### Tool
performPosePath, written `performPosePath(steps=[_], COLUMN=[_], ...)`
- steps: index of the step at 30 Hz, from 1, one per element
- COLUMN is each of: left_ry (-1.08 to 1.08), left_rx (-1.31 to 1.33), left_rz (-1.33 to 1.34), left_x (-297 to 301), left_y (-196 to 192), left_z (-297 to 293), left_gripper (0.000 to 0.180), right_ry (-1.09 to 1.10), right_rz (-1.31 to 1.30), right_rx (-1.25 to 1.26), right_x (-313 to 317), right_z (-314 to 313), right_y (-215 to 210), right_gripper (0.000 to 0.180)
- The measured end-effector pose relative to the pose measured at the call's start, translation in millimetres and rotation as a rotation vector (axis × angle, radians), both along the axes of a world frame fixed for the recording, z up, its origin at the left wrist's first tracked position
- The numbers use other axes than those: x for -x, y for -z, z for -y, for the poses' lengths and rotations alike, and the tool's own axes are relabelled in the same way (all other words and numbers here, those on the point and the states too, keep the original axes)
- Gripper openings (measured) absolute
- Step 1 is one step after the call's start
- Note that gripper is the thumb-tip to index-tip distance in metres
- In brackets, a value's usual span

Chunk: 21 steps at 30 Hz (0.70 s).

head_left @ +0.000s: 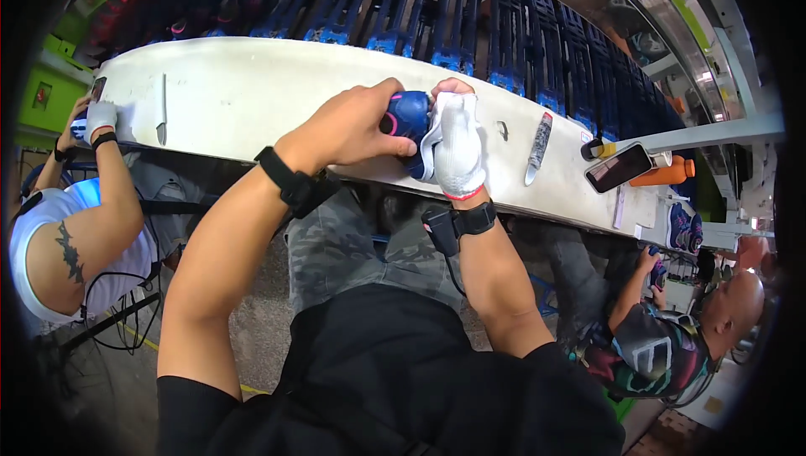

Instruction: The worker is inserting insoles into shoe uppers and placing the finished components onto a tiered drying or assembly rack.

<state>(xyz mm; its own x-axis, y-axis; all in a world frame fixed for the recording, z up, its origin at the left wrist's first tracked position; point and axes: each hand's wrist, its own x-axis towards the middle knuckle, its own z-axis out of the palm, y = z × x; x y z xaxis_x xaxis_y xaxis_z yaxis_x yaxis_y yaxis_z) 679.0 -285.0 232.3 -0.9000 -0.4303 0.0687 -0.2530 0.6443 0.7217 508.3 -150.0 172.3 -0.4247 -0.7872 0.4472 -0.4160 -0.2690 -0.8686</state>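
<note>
A navy blue shoe [409,116] with pink trim is held between my two hands over the white worktop [277,78]. Bare and curled, my left hand [357,124] grips one side of it, thumb pressed against the near part. On the other side my right hand [458,141], in a white knit glove with bare fingertips, closes on the shoe and hides much of it. Right of that hand lies a small dark piece [502,129]. Farther right rests a knife [538,149] with a mottled wrapped handle.
Beyond the worktop runs a rack-like conveyor [420,11] of dark blue slats. At right are a phone [620,168], an orange bottle [663,172] and a metal bar [697,137]. A thin pale tool [162,107] lies at left. Co-workers [92,229] sit on both sides.
</note>
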Motion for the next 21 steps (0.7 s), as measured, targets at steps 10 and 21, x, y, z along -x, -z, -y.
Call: performPosePath(steps=[10,21], left_ry=[0.050,0.137], left_rx=[0.235,0.343], left_rz=[-0.046,-0.143], left_x=[38,12], left_y=[-26,-32], left_z=[-46,-66], left_gripper=[0.064,0.053], right_ry=[-0.148,-0.127], right_rz=[0.686,0.255], right_rx=[-0.016,-0.236], right_x=[7,-7], right_z=[-29,-67], right_y=[-27,-65], right_gripper=[0.070,0.064])
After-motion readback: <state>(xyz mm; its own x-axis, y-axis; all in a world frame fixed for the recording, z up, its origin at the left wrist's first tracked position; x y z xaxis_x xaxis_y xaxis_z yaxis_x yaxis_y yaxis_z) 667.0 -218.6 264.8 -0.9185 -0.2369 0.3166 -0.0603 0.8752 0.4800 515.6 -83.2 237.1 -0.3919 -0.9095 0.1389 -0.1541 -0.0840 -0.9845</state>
